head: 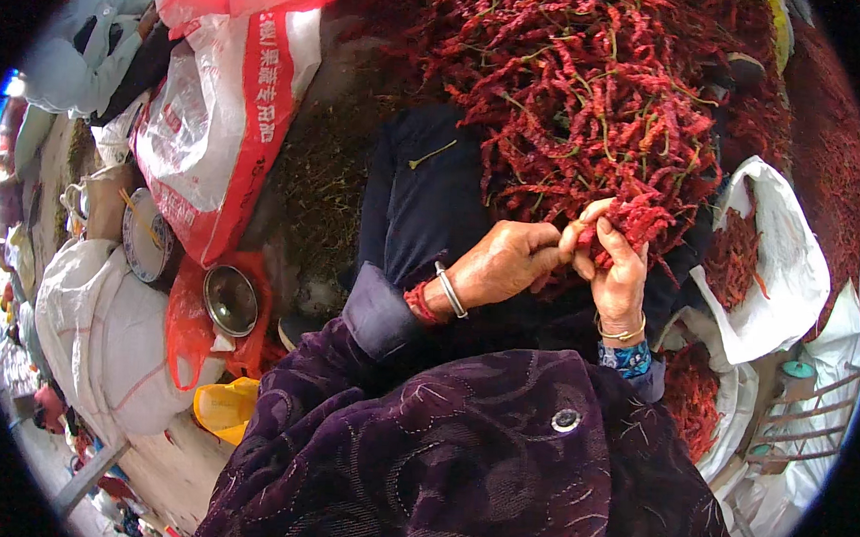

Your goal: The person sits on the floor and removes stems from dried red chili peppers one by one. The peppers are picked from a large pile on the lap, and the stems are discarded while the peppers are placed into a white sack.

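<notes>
My right hand (618, 271) is closed around a small bunch of dried red chili peppers (640, 220), which stick out above the thumb. From the left, my left hand (500, 261) meets it, with thumb and fingertips pinched together at the bunch's near edge. Whatever lies between those left fingertips is hidden. Just beyond both hands, a large heap of dried red chili peppers (577, 101) with pale green stems spreads over my lap and past it. One loose stem (432, 155) rests on the dark trouser leg (426, 195).
At right are an open white sack (794, 287) of chilies and a second sack (739, 423). Leftward lie a red-and-white plastic bag (258, 135), a bowl with chopsticks (147, 243), a metal lid (231, 300) on a red bag, and a yellow container (225, 411). Another person (84, 53) sits upper left.
</notes>
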`<action>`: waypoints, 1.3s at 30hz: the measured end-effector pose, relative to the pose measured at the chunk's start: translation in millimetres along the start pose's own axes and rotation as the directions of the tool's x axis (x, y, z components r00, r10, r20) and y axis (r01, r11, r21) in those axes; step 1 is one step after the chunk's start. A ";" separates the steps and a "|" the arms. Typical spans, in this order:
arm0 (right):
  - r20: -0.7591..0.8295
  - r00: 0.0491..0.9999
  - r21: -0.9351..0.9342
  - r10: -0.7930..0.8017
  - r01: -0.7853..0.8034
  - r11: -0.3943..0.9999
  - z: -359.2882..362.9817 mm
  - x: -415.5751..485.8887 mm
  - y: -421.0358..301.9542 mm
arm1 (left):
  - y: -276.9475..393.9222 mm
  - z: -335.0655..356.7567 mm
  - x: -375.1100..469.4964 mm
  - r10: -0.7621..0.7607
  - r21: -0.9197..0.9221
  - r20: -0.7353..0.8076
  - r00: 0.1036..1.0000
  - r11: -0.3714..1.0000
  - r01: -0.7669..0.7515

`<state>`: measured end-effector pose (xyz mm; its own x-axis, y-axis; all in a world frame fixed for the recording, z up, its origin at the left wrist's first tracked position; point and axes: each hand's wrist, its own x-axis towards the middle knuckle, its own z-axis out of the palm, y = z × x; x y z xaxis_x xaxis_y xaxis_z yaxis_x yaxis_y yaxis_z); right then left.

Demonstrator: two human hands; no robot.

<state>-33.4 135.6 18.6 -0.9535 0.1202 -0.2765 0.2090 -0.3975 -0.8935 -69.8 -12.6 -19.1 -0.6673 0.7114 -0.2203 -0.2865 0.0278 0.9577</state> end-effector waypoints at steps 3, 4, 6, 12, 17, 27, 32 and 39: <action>-0.012 0.999 -0.022 0.036 -0.036 0.999 -1.2 0.8 4.8 | -4.2 0.3 -0.7 0.124 0.135 0.009 0.992 0.983 -0.125; -0.031 0.998 -0.010 0.056 -0.056 0.998 0.6 -0.3 6.9 | -7.6 0.0 -2.2 0.204 0.148 0.044 0.978 0.967 -0.209; 0.045 0.990 0.022 0.135 -0.136 0.991 -0.2 -2.6 8.6 | -5.2 -6.5 -9.8 0.263 0.155 0.181 0.948 0.944 -0.291; 0.207 0.905 0.157 0.370 -0.405 0.901 -2.3 11.9 13.3 | 7.4 -20.8 -18.7 0.319 0.037 0.572 0.755 0.910 -0.413; 0.268 0.937 0.401 0.226 -0.322 0.858 -5.8 17.3 7.2 | 45.4 -95.1 -11.9 0.209 0.139 -0.057 0.976 0.970 -0.199; 0.232 0.927 0.422 0.295 -0.369 0.828 -6.2 24.5 16.2 | -50.7 -226.2 96.5 0.300 0.775 -0.465 0.833 0.593 0.219; 0.134 0.947 0.360 0.293 -0.322 0.876 -8.0 22.5 14.4 | -44.4 -221.7 102.5 0.260 0.694 -0.474 0.841 0.698 0.175; 0.123 0.954 0.356 0.273 -0.299 0.886 5.4 14.5 10.3 | -34.2 -208.0 107.0 0.258 0.697 -0.563 0.785 0.659 0.282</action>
<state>-46.2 128.3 7.3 -0.8795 -0.1054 -0.4641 0.3928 -0.7114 -0.5828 -274.5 -83.5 -113.9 -0.9849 0.1706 -0.0297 0.1016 0.7084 0.6984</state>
